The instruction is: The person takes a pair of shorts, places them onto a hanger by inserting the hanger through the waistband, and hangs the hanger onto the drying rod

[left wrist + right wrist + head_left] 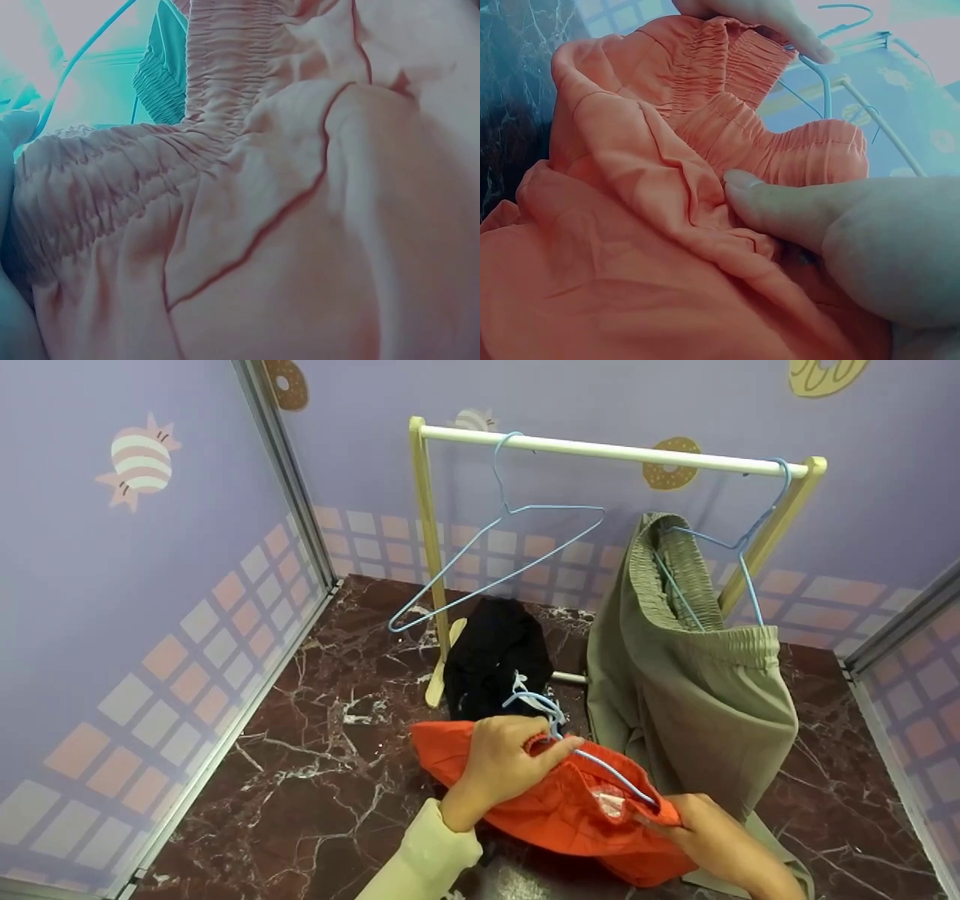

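Note:
Orange pants (540, 810) with a gathered elastic waistband (802, 154) are held up low in front of the rack. Inside the waist runs a light blue hanger (615, 772), its hook sticking out above the fabric. My left hand (499, 757) grips the waistband at the hanger's neck, thumb over the near edge. At the other end of the waist, my right hand (709, 832) pinches the band near the hanger's corner, its thumb (769, 206) on the outside. A pale label shows inside the waist. Orange cloth, washed pink, fills most of the left wrist view.
Behind stands a rack with a white rail (615, 451) and wooden posts. On it hang a bare blue hanger (495, 581) at left and olive pants (697, 690) on a hanger at right. A black garment (495, 652) lies on the dark marbled floor (300, 780). Patterned walls enclose the space.

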Action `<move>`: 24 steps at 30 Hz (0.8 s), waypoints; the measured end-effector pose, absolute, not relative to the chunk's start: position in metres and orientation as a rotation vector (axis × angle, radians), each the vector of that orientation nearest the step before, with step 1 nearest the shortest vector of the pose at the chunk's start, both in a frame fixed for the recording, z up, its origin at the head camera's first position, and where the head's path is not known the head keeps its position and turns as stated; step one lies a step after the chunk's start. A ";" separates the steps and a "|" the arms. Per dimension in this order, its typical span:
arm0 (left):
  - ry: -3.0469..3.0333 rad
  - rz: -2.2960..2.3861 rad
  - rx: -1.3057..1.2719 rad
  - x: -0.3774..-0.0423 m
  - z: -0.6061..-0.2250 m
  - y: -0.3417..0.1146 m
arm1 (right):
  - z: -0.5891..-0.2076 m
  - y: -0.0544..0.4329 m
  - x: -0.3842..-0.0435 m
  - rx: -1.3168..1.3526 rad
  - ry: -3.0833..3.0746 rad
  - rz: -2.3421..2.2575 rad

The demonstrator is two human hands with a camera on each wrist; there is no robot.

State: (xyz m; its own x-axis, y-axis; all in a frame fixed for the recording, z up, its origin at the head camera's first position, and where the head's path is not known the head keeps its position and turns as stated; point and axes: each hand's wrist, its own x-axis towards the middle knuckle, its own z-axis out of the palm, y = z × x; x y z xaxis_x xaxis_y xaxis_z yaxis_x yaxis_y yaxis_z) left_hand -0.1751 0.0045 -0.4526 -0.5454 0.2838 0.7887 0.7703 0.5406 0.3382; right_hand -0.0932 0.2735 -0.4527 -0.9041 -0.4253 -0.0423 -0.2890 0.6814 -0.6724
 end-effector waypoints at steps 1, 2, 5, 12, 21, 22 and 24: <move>-2.090 -0.903 -0.847 -0.175 -0.453 0.004 | -0.453 0.273 -0.093 -0.585 2.704 -1.031; -2.090 -0.897 -0.846 -0.176 -0.453 0.004 | -0.453 0.274 -0.093 -0.584 2.707 -1.036; -2.090 -0.897 -0.847 -0.176 -0.454 0.003 | -0.453 0.275 -0.092 -0.601 2.723 -1.055; -2.106 -0.902 -0.826 -0.179 -0.455 -0.003 | -0.454 0.284 -0.088 -0.657 2.748 -1.129; -2.106 -0.895 -0.800 -0.182 -0.453 -0.011 | -0.454 0.296 -0.082 -0.691 2.804 -1.143; -2.104 -0.896 -0.796 -0.182 -0.453 -0.012 | -0.454 0.298 -0.081 -0.701 2.805 -1.147; -2.102 -0.902 -0.790 -0.182 -0.452 -0.013 | -0.455 0.300 -0.080 -0.722 2.800 -1.157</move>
